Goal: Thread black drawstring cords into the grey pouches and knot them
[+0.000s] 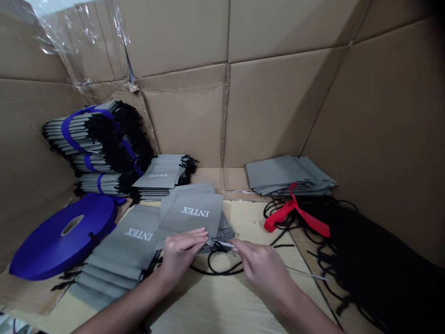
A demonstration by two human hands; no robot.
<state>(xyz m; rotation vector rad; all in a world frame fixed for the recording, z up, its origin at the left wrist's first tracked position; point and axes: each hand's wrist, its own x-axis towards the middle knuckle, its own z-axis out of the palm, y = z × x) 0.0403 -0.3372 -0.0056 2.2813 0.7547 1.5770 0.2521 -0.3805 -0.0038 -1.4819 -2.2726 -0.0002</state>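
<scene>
A flat grey pouch point(200, 213) printed INTEX lies on top of several others in the middle, its lettering upside down to me. My left hand point(184, 250) is closed on its near right corner, thumb below and fingers on top. My right hand point(259, 262) grips a thin metal rod point(225, 243) whose tip meets that corner. The rod's other end sticks out to the right behind my hand. A black cord point(222, 272) loops on the table just under the pouch, between both hands. Its join with the rod tip is too small to make out.
At left are a purple ribbon roll point(41, 248), a fanned row of pouches point(120, 253) and banded bundles point(78, 134). Behind sit corded pouches point(158, 171) and a plain grey stack point(281, 174). Black cords point(378, 260) with a red ribbon point(306, 218) lie right. Cardboard walls point(271, 102) enclose the table.
</scene>
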